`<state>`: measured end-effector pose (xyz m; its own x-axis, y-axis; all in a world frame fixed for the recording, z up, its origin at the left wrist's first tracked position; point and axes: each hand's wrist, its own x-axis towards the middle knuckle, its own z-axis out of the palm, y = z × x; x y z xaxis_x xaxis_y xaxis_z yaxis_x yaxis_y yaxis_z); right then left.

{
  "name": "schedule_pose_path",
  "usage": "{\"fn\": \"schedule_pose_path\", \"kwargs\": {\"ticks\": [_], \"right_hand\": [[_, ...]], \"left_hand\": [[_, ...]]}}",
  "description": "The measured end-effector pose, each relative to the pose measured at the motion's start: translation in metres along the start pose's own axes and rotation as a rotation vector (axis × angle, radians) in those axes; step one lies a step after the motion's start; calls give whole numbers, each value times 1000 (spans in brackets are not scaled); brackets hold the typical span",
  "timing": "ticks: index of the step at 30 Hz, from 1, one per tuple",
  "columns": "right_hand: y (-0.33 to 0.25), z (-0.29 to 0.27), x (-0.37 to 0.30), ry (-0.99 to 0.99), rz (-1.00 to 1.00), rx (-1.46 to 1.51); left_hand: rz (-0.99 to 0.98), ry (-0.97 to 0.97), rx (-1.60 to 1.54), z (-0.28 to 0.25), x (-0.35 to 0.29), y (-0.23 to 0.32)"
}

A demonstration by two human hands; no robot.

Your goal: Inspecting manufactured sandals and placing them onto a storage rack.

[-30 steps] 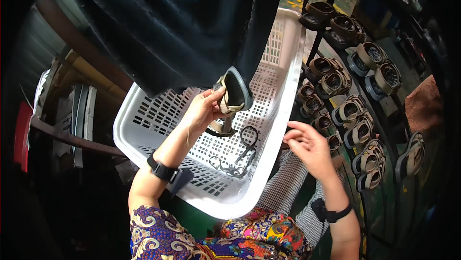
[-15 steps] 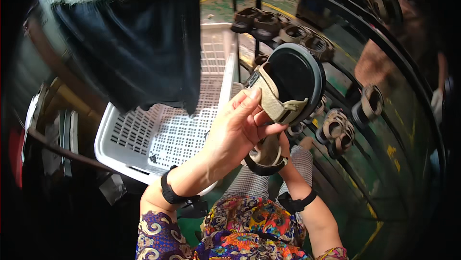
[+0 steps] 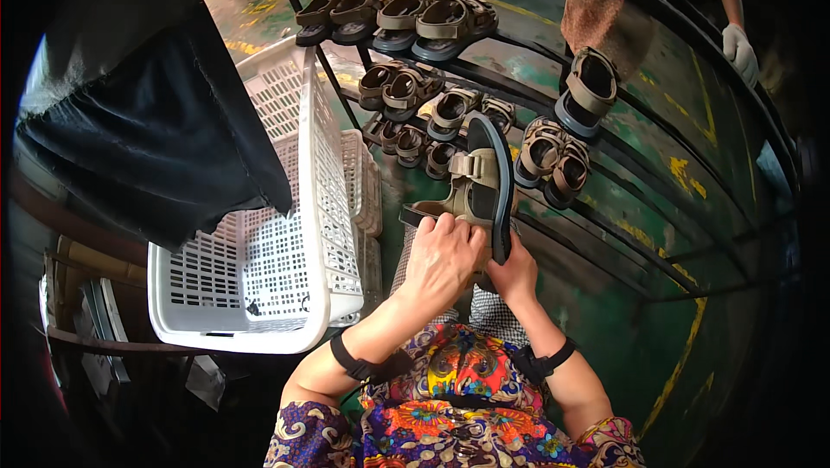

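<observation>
A beige strapped sandal (image 3: pixel 475 167) with a dark grey sole is in front of me, tipped up on its side with the toe pointing away. My right hand (image 3: pixel 514 271) grips its heel end from the right, the thumb side lying along the sole. At the rear straps, my left hand (image 3: pixel 443 262) has its fingers curled in on the sandal. A loose strap end (image 3: pixel 421 216) sticks out to the left above those knuckles. The left fingertips are hidden behind the hand's back.
A black metal rack (image 3: pixel 635 118) carries several similar sandals (image 3: pixel 445 23) on tiered bars. At left stands a white perforated plastic basket (image 3: pixel 318 235), with dark cloth (image 3: pixel 164 157) hanging over it. Behind the rack, another person's gloved hand (image 3: pixel 740 53) shows at upper right.
The sandal has turned from facing me to edge-on. My left hand has moved from the front strap to the rear straps, and the right hand now holds the heel. The view has shifted right.
</observation>
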<state>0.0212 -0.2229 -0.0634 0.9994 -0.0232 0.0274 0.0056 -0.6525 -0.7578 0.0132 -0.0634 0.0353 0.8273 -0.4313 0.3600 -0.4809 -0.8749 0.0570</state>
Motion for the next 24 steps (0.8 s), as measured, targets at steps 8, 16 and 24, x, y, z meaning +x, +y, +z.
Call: {"fn": "schedule_pose_path", "kwargs": {"ticks": [8, 16, 24], "right_hand": [[19, -1, -11, -14, -34, 128], [41, 14, -9, -57, -25, 166], [53, 1, -16, -189, 170, 710]], "left_hand": [[-106, -54, -117, 30, -12, -12], [-3, 156, -1005, -19, -28, 16], [-44, 297, -926, -19, -43, 13]]}}
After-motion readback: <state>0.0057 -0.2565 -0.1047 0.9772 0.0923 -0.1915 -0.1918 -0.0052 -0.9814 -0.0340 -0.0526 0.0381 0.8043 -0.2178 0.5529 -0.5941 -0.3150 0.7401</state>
